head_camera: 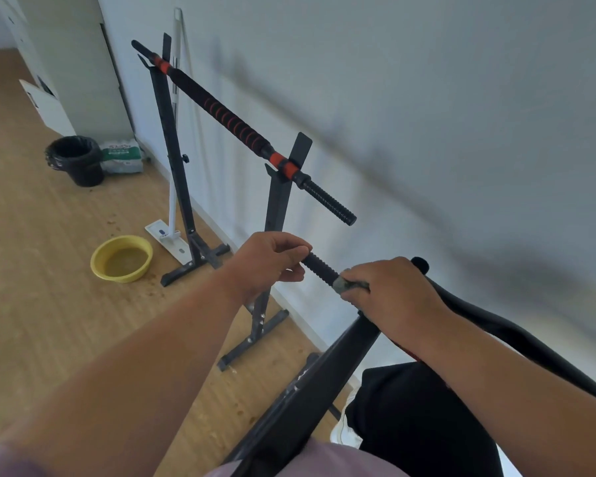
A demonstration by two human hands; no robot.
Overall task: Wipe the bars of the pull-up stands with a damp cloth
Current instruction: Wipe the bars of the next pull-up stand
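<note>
A near black bar (319,268) with a ribbed end runs between my hands. My left hand (269,265) grips its tip. My right hand (391,292) holds a grey damp cloth (346,285) wrapped round the bar just right of the ribbed part. The bar rests on a dark stand upright (327,380) below my right hand. Farther off, a second bar (227,118) with black and red foam grips lies across two black stands (279,201) along the wall.
A yellow basin (121,258) of murky water sits on the wooden floor at the left. A white flat mop (172,139) leans on the wall behind the far stand. A black bin (76,160) and a green-white bag (122,156) stand near the corner.
</note>
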